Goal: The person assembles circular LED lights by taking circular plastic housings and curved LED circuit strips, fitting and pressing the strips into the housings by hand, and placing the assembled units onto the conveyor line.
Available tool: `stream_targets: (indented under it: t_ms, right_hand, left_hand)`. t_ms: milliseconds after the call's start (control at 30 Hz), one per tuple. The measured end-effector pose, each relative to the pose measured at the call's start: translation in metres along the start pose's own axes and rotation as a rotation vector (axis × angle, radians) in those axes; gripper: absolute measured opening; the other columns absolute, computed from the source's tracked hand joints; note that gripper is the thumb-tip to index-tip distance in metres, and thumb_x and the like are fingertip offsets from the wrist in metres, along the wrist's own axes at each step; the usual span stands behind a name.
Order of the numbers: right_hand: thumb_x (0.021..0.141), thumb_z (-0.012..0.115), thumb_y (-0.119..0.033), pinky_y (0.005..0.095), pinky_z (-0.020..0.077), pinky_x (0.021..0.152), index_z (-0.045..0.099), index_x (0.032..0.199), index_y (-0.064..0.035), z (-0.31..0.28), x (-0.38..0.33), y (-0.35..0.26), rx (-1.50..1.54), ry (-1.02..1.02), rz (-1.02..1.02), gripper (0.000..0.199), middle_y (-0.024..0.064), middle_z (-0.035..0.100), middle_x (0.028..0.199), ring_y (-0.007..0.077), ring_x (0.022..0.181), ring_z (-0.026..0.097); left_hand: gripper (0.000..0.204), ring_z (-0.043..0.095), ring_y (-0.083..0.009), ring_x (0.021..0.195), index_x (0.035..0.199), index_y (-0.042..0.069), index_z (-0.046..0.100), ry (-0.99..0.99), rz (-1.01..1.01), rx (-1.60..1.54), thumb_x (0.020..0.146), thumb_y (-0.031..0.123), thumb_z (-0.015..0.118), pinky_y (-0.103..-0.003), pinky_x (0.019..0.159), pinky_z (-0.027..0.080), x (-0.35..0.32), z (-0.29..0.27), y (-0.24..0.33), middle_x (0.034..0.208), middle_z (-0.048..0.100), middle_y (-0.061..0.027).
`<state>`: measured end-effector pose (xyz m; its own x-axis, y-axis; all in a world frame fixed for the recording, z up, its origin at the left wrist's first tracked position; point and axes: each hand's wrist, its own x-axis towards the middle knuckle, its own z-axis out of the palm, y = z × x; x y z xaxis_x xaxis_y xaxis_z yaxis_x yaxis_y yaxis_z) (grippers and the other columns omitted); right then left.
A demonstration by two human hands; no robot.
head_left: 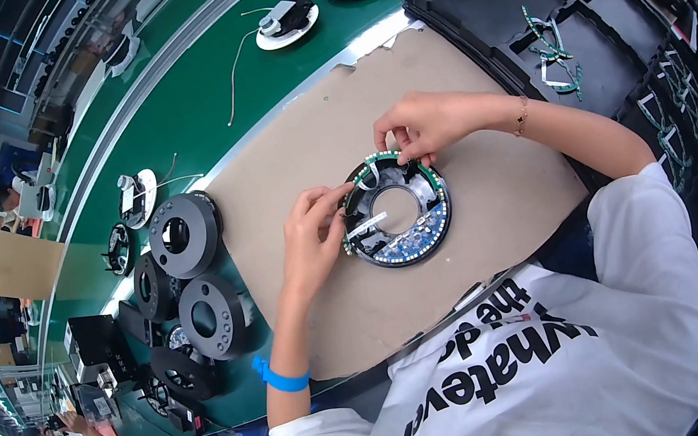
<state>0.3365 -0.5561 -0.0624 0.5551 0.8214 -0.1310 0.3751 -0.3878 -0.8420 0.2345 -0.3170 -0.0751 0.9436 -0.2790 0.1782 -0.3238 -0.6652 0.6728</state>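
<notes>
Here, a black round plastic ring [395, 211] with a green strip around its edge lay on the brown cardboard sheet [499, 219] on the counter. The left hand [311, 229] pinched its left rim, and the right hand [417, 125] pinched its top edge.

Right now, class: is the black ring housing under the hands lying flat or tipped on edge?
Lying flat. The black ring housing rests on the cardboard sheet, its round central hole facing up, with the left hand and right hand at its rim.
</notes>
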Motion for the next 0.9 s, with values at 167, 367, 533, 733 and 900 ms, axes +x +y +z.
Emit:
stream_targets:
  t_ms: [167,367,533,733,900]
  right_hand:
    - [0.077,0.062,0.0,0.0247,0.0509,0.055,0.052,0.121,-0.0023,-0.002,-0.002,0.009,-0.055,-0.019,-0.163,0.045,0.0085,0.06,0.07,0.0133,0.059,0.063]
    - [0.073,0.067,-0.004,0.0289,0.0505,0.066,0.045,0.13,-0.0082,-0.007,-0.008,0.003,-0.245,-0.104,-0.254,0.061,0.0078,0.059,0.078,0.0174,0.069,0.059]
    - [0.069,0.073,-0.01,0.0329,0.0475,0.066,0.046,0.13,-0.0093,-0.001,-0.007,0.008,-0.354,-0.116,-0.283,0.067,0.0092,0.056,0.078,0.0213,0.071,0.056]
    - [0.069,0.073,-0.012,0.0349,0.0458,0.066,0.049,0.128,-0.0086,0.0,-0.013,0.001,-0.427,-0.081,-0.271,0.064,0.0093,0.055,0.077,0.0226,0.072,0.055]
    - [0.071,0.071,-0.014,0.0351,0.0455,0.065,0.05,0.126,-0.0093,0.006,-0.019,0.002,-0.485,-0.002,-0.299,0.059,0.0083,0.054,0.08,0.0233,0.072,0.055]
  left_hand:
    - [0.054,0.051,-0.0285,0.101,0.125,0.013,0.052,-0.111,0.089,0.085,0.075,-0.006,0.048,-0.037,0.087,0.045,-0.01,-0.004,-0.004,0.12,0.047,-0.0141]
    - [0.053,0.044,-0.0323,0.111,0.13,0.017,0.048,-0.159,0.153,0.27,0.078,0.008,0.051,-0.042,0.096,0.038,-0.014,-0.011,-0.005,0.132,0.041,-0.0134]
    - [0.053,0.039,-0.0326,0.114,0.131,0.021,0.048,-0.176,0.171,0.435,0.079,0.025,0.057,-0.043,0.097,0.033,-0.016,-0.008,-0.005,0.136,0.039,-0.0109]
    - [0.051,0.039,-0.0308,0.113,0.13,0.021,0.048,-0.139,0.172,0.441,0.081,0.029,0.059,-0.042,0.096,0.032,-0.018,-0.003,-0.005,0.135,0.04,-0.0088]
    - [0.047,0.046,-0.0294,0.107,0.127,0.012,0.051,-0.031,0.246,0.398,0.081,0.016,0.058,-0.04,0.091,0.037,-0.018,0.009,-0.012,0.125,0.051,-0.0099]
